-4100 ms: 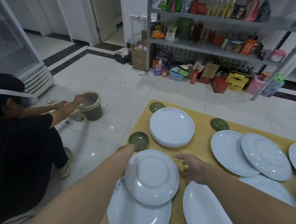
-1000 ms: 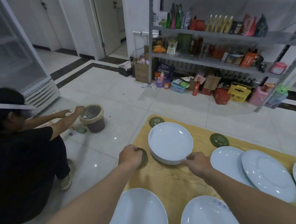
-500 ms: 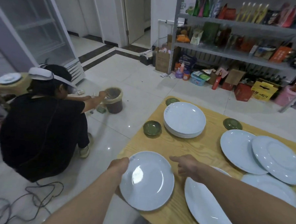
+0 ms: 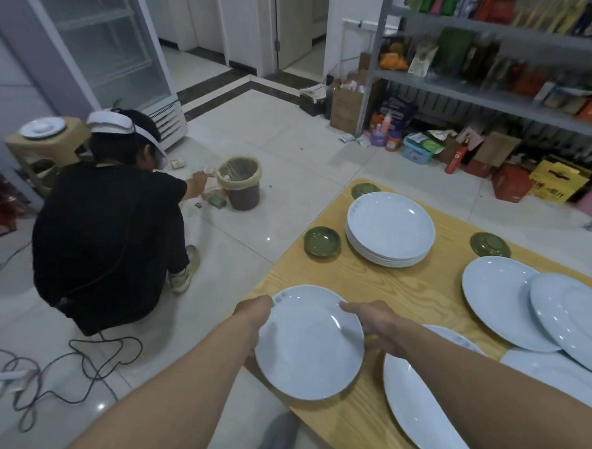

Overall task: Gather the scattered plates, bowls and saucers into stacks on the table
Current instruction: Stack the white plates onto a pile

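Currently, head view: left hand (image 4: 254, 311) and right hand (image 4: 368, 319) grip opposite rims of one white plate (image 4: 310, 345), thumbs on top and fingers tucked beneath. The plate sits level at the near-left corner of the wooden table (image 4: 370, 286), partly overhanging the edge. Whether it is clear of the wood: cannot tell. The two-sided hold probably keeps it flat for carrying to the plate stack (image 4: 390, 229) farther up the table.

Unsorted items: a green bowl (image 4: 322, 241) just beside the stack, two green saucers (image 4: 365, 191) (image 4: 490, 244), two overlapping large plates (image 4: 503, 300) on the right, and an oval platter (image 4: 426, 402) near the right forearm.

Room: pale tiled floor with loose cables (image 4: 74, 367). A crouching person in black (image 4: 109, 235) reaches toward a lined bin (image 4: 241, 187). Stocked metal shelving (image 4: 500, 97) stands behind.
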### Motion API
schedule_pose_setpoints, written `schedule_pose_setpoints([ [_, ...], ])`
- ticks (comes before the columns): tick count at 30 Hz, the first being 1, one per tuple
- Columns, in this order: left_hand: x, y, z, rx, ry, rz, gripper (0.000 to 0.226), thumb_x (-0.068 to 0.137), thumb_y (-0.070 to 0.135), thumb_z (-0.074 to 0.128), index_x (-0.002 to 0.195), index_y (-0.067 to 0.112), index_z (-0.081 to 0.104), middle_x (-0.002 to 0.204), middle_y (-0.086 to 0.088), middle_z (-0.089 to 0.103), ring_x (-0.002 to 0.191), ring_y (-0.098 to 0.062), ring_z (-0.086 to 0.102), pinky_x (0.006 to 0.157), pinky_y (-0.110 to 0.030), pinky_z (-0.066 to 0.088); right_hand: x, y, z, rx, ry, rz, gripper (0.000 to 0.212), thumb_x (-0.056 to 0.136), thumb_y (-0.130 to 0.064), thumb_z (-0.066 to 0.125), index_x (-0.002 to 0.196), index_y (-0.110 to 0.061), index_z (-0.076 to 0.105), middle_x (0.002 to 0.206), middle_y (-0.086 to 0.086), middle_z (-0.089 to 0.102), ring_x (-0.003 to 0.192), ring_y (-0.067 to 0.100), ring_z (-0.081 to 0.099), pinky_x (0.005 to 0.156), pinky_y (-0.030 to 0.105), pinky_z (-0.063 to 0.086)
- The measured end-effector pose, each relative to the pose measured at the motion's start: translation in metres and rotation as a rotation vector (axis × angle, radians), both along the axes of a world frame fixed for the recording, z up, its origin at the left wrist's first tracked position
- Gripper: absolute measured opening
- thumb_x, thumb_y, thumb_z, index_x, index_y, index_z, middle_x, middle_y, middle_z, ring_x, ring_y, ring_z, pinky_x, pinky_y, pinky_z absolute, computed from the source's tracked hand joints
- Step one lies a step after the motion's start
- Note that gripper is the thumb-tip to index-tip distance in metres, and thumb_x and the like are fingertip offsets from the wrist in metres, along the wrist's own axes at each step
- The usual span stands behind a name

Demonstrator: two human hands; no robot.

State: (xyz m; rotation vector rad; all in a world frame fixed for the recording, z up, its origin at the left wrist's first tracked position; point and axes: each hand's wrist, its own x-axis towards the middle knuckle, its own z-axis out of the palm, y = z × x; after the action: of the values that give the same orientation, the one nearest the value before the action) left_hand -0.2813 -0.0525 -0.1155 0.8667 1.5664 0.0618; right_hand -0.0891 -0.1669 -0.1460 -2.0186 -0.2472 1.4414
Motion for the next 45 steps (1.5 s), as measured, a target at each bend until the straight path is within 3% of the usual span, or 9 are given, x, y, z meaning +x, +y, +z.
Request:
schedule_pose_setpoints([
  [3, 0.011, 0.010, 0.006, 0.032, 0.005, -0.026, 0.047, 0.072, 0.028, 0.056, 0.115, 0.010, 0.063, 0.102, -0.010, 0.069, 0.087, -0.032, 0.068, 0.087, -0.045, 0.055, 0.010, 0.001, 0.010, 0.017, 0.003, -0.036, 0.071, 0.072, -0.051, 0.075, 0.128, -0.011, 0.058, 0.119, 0.009, 0.065, 0.102, 0.030, 0.065, 0.074, 0.039, 0.056],
  [8, 0.053, 0.021, 0.050, 0.135, -0.038, -0.077, 0.030, 0.086, 0.026, 0.051, 0.111, 0.012, 0.061, 0.105, -0.010, 0.068, 0.081, -0.028, 0.062, 0.077, -0.035, 0.053, 0.038, -0.001, 0.044, 0.110, -0.003, -0.132, 0.060, 0.086, -0.039, 0.070, 0.137, -0.012, 0.052, 0.135, 0.006, 0.057, 0.119, 0.031, 0.056, 0.098, 0.048, 0.050],
  [13, 0.115, 0.037, 0.080, 0.251, -0.119, -0.169, 0.033, 0.083, 0.025, 0.051, 0.110, 0.010, 0.062, 0.097, -0.009, 0.067, 0.076, -0.027, 0.061, 0.083, -0.037, 0.053, 0.082, -0.008, 0.075, 0.212, -0.007, -0.302, 0.065, 0.087, -0.040, 0.070, 0.141, -0.013, 0.047, 0.138, 0.006, 0.054, 0.122, 0.030, 0.054, 0.094, 0.045, 0.050],
  [18, 0.183, 0.058, 0.092, 0.314, -0.156, -0.239, 0.025, 0.078, 0.030, 0.051, 0.089, 0.011, 0.062, 0.088, -0.009, 0.067, 0.078, -0.028, 0.064, 0.086, -0.042, 0.054, 0.130, -0.001, 0.091, 0.251, -0.052, -0.494, 0.066, 0.082, -0.039, 0.073, 0.136, -0.009, 0.050, 0.129, 0.008, 0.057, 0.108, 0.029, 0.060, 0.090, 0.045, 0.053],
  [24, 0.249, 0.081, 0.071, 0.276, -0.138, -0.336, 0.053, 0.066, 0.046, 0.050, 0.109, 0.017, 0.061, 0.105, -0.010, 0.067, 0.093, -0.032, 0.064, 0.088, -0.043, 0.054, 0.167, 0.009, 0.081, 0.243, -0.044, -0.607, 0.048, 0.084, -0.036, 0.070, 0.124, -0.012, 0.060, 0.113, 0.005, 0.066, 0.097, 0.023, 0.065, 0.087, 0.039, 0.053],
  [29, 0.280, 0.099, 0.044, 0.270, -0.090, -0.361, 0.054, 0.071, 0.048, 0.047, 0.111, 0.015, 0.063, 0.105, -0.007, 0.068, 0.090, -0.030, 0.064, 0.069, -0.033, 0.048, 0.184, 0.025, 0.064, 0.228, -0.044, -0.640, 0.046, 0.084, -0.037, 0.071, 0.122, -0.012, 0.062, 0.110, 0.003, 0.067, 0.099, 0.022, 0.066, 0.097, 0.042, 0.051],
  [36, 0.292, 0.112, 0.032, 0.348, 0.034, -0.404, 0.048, 0.084, 0.045, 0.040, 0.113, 0.011, 0.059, 0.107, -0.011, 0.063, 0.100, -0.034, 0.058, 0.093, -0.043, 0.050, 0.186, 0.045, 0.052, 0.216, 0.005, -0.628, 0.050, 0.086, -0.039, 0.068, 0.128, -0.012, 0.057, 0.110, 0.001, 0.064, 0.102, 0.022, 0.063, 0.094, 0.040, 0.050],
  [41, 0.297, 0.122, 0.017, 0.331, 0.038, -0.445, 0.059, 0.069, 0.052, 0.042, 0.111, 0.012, 0.058, 0.112, -0.012, 0.061, 0.107, -0.034, 0.055, 0.094, -0.047, 0.049, 0.183, 0.054, 0.051, 0.222, 0.040, -0.595, 0.054, 0.086, -0.041, 0.069, 0.130, -0.013, 0.056, 0.115, 0.001, 0.064, 0.101, 0.021, 0.061, 0.087, 0.036, 0.047],
  [45, 0.294, 0.120, 0.018, 0.312, -0.013, -0.450, 0.037, 0.087, 0.043, 0.051, 0.107, 0.012, 0.056, 0.103, -0.011, 0.062, 0.098, -0.033, 0.059, 0.085, -0.040, 0.051, 0.182, 0.054, 0.059, 0.220, 0.031, -0.563, 0.048, 0.089, -0.040, 0.067, 0.127, -0.013, 0.055, 0.108, -0.001, 0.061, 0.089, 0.015, 0.059, 0.082, 0.032, 0.042],
])
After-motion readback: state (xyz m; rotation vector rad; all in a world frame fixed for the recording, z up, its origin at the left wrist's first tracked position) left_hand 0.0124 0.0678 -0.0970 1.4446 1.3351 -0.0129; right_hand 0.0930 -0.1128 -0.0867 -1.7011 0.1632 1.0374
